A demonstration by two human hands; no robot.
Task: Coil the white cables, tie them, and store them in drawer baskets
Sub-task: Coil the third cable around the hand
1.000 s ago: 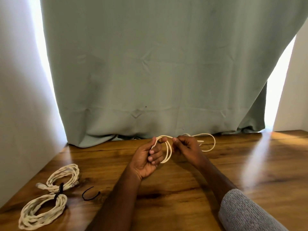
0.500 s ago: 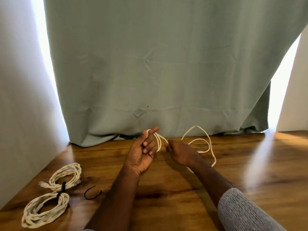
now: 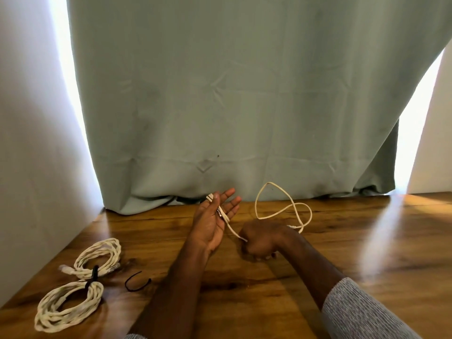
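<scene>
Over the brown wooden table, the flat-fingered left hand carries thin white cable; the right hand grips it.

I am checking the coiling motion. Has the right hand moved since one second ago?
Yes. The right hand has come down and toward the person, away from the curtain hem, pulling the white cable from the left hand.
</scene>
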